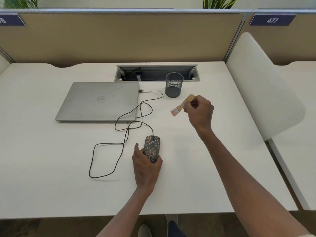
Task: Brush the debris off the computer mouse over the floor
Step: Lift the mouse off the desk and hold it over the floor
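Observation:
A dark computer mouse (151,146) speckled with tan debris lies on the white desk (51,159), near the front middle. My left hand (146,165) grips its rear end, thumb on the left side and fingers round the right. Its black cable (119,132) loops across the desk to the laptop. My right hand (199,111) is raised farther back and to the right, holding a small wooden-handled brush (181,105) with its bristles pointing down-left, well away from the mouse.
A closed silver laptop (100,101) lies at the back left. A black mesh pen cup (173,85) stands by the open cable tray (156,72). A white divider (259,86) bounds the desk on the right. The floor (71,227) shows below the front edge.

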A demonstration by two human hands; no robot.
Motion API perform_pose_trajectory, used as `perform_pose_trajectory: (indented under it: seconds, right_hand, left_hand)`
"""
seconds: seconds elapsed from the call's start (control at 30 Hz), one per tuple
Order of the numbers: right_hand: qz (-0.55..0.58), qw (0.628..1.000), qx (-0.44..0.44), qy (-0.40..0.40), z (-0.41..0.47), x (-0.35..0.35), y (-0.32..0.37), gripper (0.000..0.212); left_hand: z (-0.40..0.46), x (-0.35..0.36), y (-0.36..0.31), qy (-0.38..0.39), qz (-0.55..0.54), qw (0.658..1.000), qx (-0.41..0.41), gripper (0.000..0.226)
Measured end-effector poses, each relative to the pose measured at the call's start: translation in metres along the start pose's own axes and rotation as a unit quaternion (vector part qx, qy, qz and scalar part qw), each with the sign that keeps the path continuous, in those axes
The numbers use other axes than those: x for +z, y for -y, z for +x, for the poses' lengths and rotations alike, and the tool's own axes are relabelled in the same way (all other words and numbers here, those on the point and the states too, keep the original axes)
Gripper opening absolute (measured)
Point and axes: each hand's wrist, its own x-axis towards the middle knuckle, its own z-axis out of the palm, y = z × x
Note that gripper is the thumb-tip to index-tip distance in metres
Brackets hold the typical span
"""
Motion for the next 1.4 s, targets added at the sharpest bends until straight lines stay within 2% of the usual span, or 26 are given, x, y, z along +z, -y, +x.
perform_pose_trajectory:
  seconds: [0.2, 0.7, 1.07, 1.23, 1.4]
  right_hand:
    - [-0.01, 1.0, -0.017, -0.006, -0.007, 0.0, 0.011, 0.011]
    - [-0.028, 0.994, -0.089, -0.05, -0.073, -0.011, 0.041, 0.016]
    - [-0.028, 0.983, -0.154, -0.096, -0.111, -0.029, 0.042, 0.012]
    - [-0.019, 0.986, -0.145, -0.084, -0.127, -0.042, 0.038, 0.016]
    - [-0.023, 0.988, -0.147, -0.042, -0.156, -0.061, 0.039, 0.01]
  left_hand:
    - [-0.006, -0.013, -0.001, -0.011, -0.024, 1.0, 0.015, 0.103]
    - [-0.03, -0.081, 0.012, -0.028, -0.006, 0.995, 0.1, 0.108]
    - [-0.062, -0.099, 0.023, -0.037, -0.004, 0.994, 0.106, 0.108]
    - [-0.08, -0.105, 0.023, -0.061, -0.007, 0.993, 0.104, 0.11]
    - [-0.112, -0.116, 0.025, -0.084, -0.013, 0.992, 0.098, 0.108]
